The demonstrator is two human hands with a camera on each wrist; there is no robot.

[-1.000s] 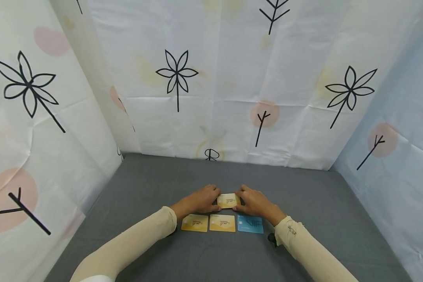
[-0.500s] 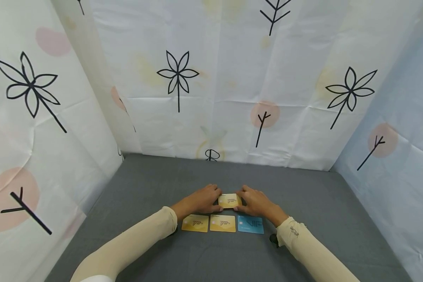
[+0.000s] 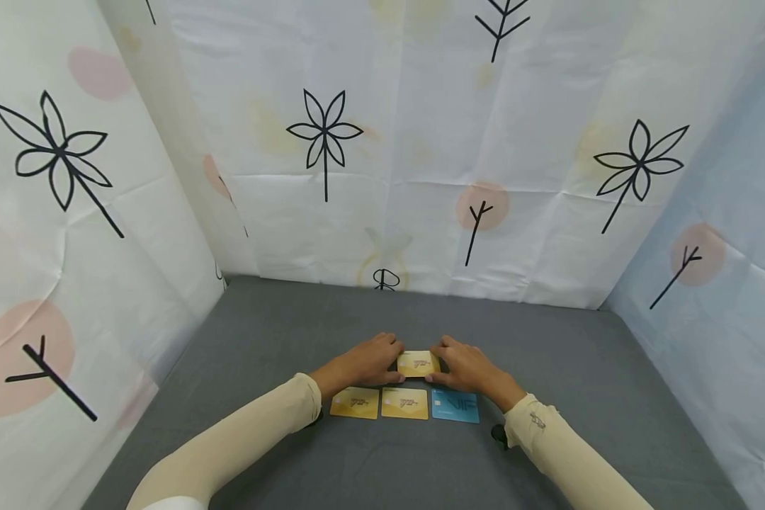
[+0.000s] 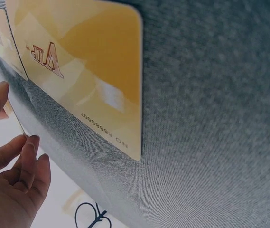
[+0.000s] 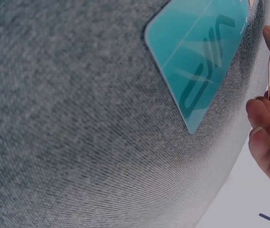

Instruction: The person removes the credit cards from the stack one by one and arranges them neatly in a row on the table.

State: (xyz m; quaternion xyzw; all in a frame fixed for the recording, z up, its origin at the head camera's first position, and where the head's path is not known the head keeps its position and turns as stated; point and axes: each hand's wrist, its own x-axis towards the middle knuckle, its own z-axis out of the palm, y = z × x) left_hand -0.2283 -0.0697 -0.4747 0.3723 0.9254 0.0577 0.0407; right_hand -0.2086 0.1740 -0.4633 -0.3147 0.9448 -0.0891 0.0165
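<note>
In the head view my left hand (image 3: pixel 368 360) and right hand (image 3: pixel 468 366) face each other over the grey cloth, gripping a yellow card (image 3: pixel 417 363) by its opposite short edges. Thumbs are on the near side, fingers on the far side. Just below lie a yellow card (image 3: pixel 354 403), a second yellow card (image 3: pixel 404 404) and a blue card (image 3: pixel 455 406), side by side in a row. The left wrist view shows VIP lettering and a number on the nearest yellow card (image 4: pixel 92 61). Close by the right wrist, the blue card (image 5: pixel 201 57) lies flat.
Grey cloth (image 3: pixel 382 460) covers the table. White patterned curtains (image 3: pixel 389 142) stand behind it and along both sides. A small dark object (image 3: pixel 499 435) shows beside the right sleeve cuff.
</note>
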